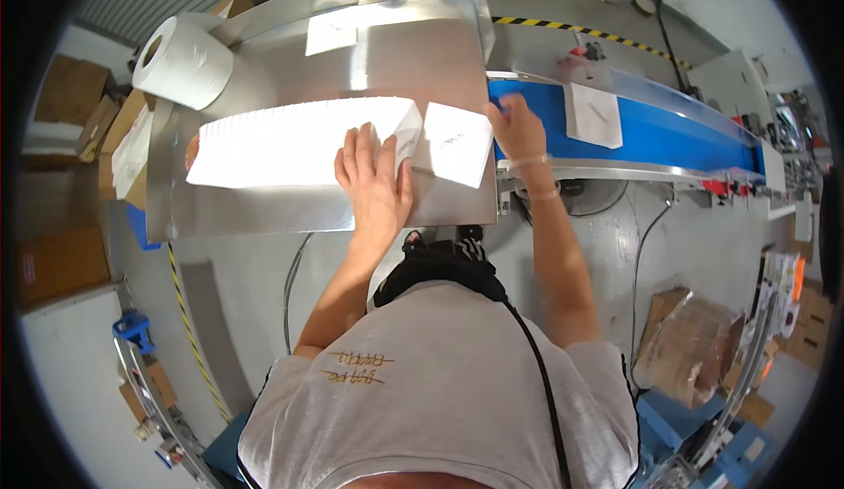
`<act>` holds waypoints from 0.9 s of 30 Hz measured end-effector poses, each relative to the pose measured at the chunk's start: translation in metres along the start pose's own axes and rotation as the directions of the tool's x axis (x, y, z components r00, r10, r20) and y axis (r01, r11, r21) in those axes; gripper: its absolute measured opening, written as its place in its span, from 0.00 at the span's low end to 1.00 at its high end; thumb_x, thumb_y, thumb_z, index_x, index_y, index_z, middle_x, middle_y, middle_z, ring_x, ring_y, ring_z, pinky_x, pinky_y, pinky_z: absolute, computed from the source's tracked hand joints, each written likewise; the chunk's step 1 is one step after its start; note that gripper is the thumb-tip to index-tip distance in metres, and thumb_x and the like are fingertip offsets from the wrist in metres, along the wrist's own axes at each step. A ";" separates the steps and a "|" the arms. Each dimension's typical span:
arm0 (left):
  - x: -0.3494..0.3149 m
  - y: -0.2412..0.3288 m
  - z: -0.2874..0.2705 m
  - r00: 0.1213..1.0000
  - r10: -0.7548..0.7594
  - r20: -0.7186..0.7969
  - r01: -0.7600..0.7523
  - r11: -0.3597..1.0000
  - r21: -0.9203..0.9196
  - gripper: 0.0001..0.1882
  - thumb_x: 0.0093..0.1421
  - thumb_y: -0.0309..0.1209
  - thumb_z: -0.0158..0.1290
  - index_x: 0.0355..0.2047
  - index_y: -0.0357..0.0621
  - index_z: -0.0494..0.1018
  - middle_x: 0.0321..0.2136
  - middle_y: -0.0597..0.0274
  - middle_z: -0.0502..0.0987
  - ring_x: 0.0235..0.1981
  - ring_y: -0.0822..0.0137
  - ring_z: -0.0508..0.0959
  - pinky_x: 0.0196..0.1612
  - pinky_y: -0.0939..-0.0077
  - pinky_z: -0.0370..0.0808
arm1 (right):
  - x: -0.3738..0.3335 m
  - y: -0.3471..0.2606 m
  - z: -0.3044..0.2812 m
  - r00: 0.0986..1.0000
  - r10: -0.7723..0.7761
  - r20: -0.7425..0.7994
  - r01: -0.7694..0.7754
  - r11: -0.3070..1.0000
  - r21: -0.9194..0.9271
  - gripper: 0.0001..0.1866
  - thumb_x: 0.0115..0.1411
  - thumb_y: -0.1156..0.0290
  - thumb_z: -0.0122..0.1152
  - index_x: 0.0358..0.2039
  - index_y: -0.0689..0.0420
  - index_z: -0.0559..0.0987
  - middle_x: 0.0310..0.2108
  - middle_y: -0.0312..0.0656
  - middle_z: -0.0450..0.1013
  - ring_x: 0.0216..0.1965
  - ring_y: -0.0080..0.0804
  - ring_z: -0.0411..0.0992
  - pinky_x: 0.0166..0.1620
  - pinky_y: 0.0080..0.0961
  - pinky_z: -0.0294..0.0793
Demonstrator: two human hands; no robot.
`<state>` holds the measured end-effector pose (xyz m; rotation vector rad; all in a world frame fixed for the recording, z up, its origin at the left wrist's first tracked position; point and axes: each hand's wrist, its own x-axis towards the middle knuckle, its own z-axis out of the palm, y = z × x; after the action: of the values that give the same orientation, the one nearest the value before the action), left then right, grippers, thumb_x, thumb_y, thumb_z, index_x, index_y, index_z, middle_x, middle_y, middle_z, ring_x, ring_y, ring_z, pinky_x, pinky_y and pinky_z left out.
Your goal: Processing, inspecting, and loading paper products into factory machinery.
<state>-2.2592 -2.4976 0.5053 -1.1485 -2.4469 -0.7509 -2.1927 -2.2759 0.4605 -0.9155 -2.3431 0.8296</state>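
Observation:
A long row of thin white packets stands packed face to face on the steel table. My left hand rests on the row's right end, fingers stretched out and holding nothing. Just right of the row, a single white packet lies tilted with its dark-marked face up. My right hand is over the near-left end of the blue conveyor belt, beside that packet. Its fingers look bent but are smeared by motion, and no object shows in them. Farther along the belt lies another white packet.
A big white roll stands at the table's back left. A white sheet is at the table's far side. Clear guards line the belt. Cardboard boxes stand on the left; a plastic-wrapped carton is on the right floor.

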 end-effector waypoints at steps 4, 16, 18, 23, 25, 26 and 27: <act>0.004 0.003 0.002 0.999 0.039 0.013 -0.039 0.999 0.013 0.21 0.49 0.23 0.50 0.45 0.35 0.66 0.53 0.41 0.58 0.55 0.43 0.55 0.55 0.48 0.49 | -0.057 0.010 -0.004 0.961 0.241 0.134 -0.233 0.970 -0.073 0.21 0.49 0.54 0.58 0.31 0.61 0.71 0.23 0.50 0.73 0.27 0.50 0.72 0.33 0.39 0.71; 0.007 -0.003 0.029 0.996 0.084 -0.018 -0.078 0.976 0.202 0.22 0.50 0.31 0.53 0.47 0.45 0.67 0.53 0.42 0.58 0.56 0.42 0.55 0.54 0.47 0.53 | -0.064 0.004 0.027 1.000 0.004 -0.002 -0.005 0.986 -0.165 0.19 0.51 0.57 0.56 0.37 0.60 0.74 0.38 0.48 0.67 0.41 0.44 0.65 0.43 0.35 0.68; 0.007 0.005 0.039 0.991 0.108 -0.080 -0.085 0.965 0.247 0.24 0.50 0.33 0.54 0.49 0.49 0.67 0.55 0.40 0.56 0.56 0.40 0.54 0.54 0.45 0.53 | -0.066 0.015 -0.002 0.990 0.128 0.060 -0.128 0.992 -0.013 0.25 0.53 0.57 0.56 0.43 0.64 0.69 0.41 0.52 0.66 0.43 0.51 0.66 0.46 0.38 0.67; 0.023 0.078 0.061 0.958 0.138 -0.251 -0.065 0.958 0.278 0.26 0.52 0.38 0.54 0.52 0.53 0.64 0.55 0.41 0.55 0.57 0.40 0.54 0.52 0.44 0.54 | -0.086 0.107 -0.093 0.905 -0.044 0.423 -0.096 0.948 0.304 0.18 0.52 0.54 0.55 0.30 0.58 0.75 0.28 0.51 0.73 0.32 0.46 0.72 0.34 0.37 0.69; 0.026 0.142 0.083 0.968 0.154 -0.197 -0.113 0.973 0.203 0.21 0.53 0.34 0.53 0.48 0.46 0.67 0.55 0.38 0.54 0.56 0.41 0.53 0.53 0.44 0.53 | -0.107 0.170 -0.123 0.876 -0.158 0.456 -0.067 0.896 0.438 0.22 0.50 0.48 0.55 0.28 0.56 0.76 0.28 0.49 0.74 0.31 0.45 0.73 0.33 0.36 0.69; 0.029 0.171 0.094 0.960 0.220 -0.170 -0.212 0.975 0.068 0.20 0.53 0.34 0.53 0.47 0.46 0.67 0.55 0.39 0.55 0.56 0.41 0.54 0.54 0.45 0.53 | -0.119 0.186 -0.148 0.870 -0.079 0.487 -0.098 0.940 0.326 0.22 0.49 0.48 0.55 0.28 0.57 0.76 0.29 0.49 0.74 0.32 0.45 0.73 0.34 0.36 0.70; 0.033 0.202 0.104 0.945 0.289 -0.154 -0.302 0.951 -0.072 0.19 0.53 0.34 0.53 0.46 0.45 0.68 0.54 0.40 0.56 0.56 0.41 0.55 0.54 0.46 0.53 | -0.131 0.202 -0.176 0.861 0.006 0.509 -0.130 0.969 0.208 0.23 0.48 0.47 0.56 0.29 0.57 0.77 0.30 0.49 0.74 0.33 0.45 0.72 0.35 0.37 0.70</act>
<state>-2.1291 -2.3079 0.5024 -1.4072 -2.0793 -0.8290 -1.9110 -2.1884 0.4169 -0.7459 -2.5683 1.4992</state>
